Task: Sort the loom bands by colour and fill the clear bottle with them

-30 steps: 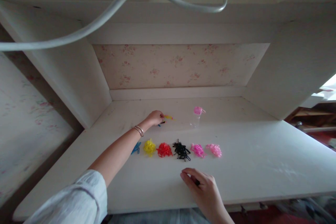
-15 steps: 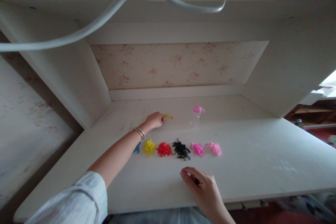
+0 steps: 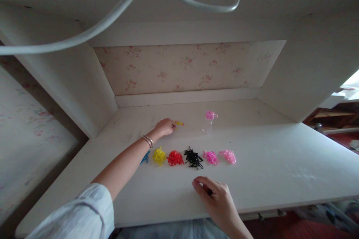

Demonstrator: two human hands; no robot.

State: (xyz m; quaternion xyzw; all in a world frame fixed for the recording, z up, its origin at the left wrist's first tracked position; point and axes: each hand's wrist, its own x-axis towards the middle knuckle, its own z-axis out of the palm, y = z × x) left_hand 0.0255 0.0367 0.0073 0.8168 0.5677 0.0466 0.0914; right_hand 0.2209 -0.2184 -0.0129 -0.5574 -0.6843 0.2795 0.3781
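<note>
My left hand [image 3: 166,127] reaches toward the back of the desk, fingers closed. At its fingertips is a small yellow piece with red on it [image 3: 178,123]; a dark bit also shows between the fingers. I cannot make out what they grip. My right hand [image 3: 213,196] is closed near the front edge, thumb and forefinger together, with something dark in the palm. Between the hands runs a row of small elastic band piles: blue [image 3: 146,157], partly hidden by my left forearm, yellow [image 3: 159,156], red [image 3: 175,158], black [image 3: 193,158], magenta [image 3: 211,158] and light pink [image 3: 228,156].
A clear plastic jar [image 3: 207,127] with a pink lid [image 3: 209,115] stands behind the row on the white desk [image 3: 266,168]. A thick white cable [image 3: 112,15] hangs across the upper view. Side panels and a shelf enclose the desk's back.
The view has shifted slightly. Both hands keep nearly the same places and stay closed; the band piles and the jar have not moved on the desk.
</note>
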